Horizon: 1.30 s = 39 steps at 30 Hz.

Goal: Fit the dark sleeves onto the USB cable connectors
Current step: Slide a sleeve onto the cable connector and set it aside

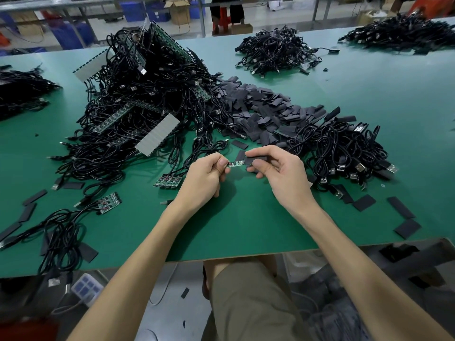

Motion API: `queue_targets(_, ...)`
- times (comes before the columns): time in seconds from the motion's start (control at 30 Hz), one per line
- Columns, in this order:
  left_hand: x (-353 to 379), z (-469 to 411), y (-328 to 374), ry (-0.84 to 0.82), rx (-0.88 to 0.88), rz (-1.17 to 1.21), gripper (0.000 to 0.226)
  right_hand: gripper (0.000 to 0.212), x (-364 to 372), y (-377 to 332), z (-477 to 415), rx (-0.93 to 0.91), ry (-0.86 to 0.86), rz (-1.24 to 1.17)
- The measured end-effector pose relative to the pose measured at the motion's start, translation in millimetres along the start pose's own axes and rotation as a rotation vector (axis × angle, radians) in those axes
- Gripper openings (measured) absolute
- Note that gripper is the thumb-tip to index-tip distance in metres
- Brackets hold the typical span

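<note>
Over the middle of the green table (246,230), my left hand (206,178) pinches a small green circuit board (235,164) on the end of a black USB cable (197,153). My right hand (278,168) pinches a flat dark sleeve (258,159) by its sides. The sleeve's open end meets the board's right tip. A heap of loose dark sleeves (266,112) lies just behind my hands. A bundle of black cables with USB plugs (344,148) lies to the right.
A large pile of cables with board strips (147,94) rises at the left. More cable heaps (275,52) sit at the back. Boards on cables (170,180) and stray sleeves (401,207) lie near the front edge. A power strip (86,289) lies on the floor.
</note>
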State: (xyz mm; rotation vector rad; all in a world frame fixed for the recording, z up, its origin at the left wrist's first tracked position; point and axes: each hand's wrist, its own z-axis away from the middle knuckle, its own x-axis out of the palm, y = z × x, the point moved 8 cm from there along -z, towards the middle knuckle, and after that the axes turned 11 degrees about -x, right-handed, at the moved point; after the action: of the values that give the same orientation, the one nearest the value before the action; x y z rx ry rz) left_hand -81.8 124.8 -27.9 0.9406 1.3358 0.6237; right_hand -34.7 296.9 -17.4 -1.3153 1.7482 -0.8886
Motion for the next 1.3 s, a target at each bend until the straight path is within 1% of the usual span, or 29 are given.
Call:
queue_targets(0.17,0.4,1.1,0.1,0.003,0.010,0.001,0.041,0.025,0.7,3.5,0.9,0.022,-0.002,0.027)
queue_targets(0.27,1.0,1.9,1.1,0.005,0.023,-0.007,0.042,0.020,-1.3,1.8,0.4,-0.015,-0.005,0.160)
queue_targets(0.33,0.8,1.6,0.8,0.012,0.020,-0.007,0.043,0.017,1.2,-2.1,-0.6,-0.068,-0.042,0.269)
queue_targets(0.4,0.7,1.0,-0.2,0.018,0.010,-0.008,0.042,0.021,5.3,-9.1,-1.1,-0.135,-0.084,0.398)
queue_targets(0.47,0.6,0.6,-1.4,0.024,0.001,-0.005,0.041,0.025,7.5,-13.1,-1.4,-0.148,-0.109,0.451)
queue_targets(0.7,-0.3,1.1,-1.2,0.047,0.000,-0.018,0.040,0.028,18.3,-13.2,2.7,-0.165,-0.200,0.534)
queue_targets(0.9,-0.4,4.6,0.7,0.052,0.009,-0.043,0.040,0.022,13.4,-10.8,2.7,-0.170,-0.153,0.516)
queue_targets(1.3,-1.4,5.5,0.2,0.082,0.005,-0.077,0.039,0.019,19.4,-15.5,6.1,-0.221,-0.203,0.586)
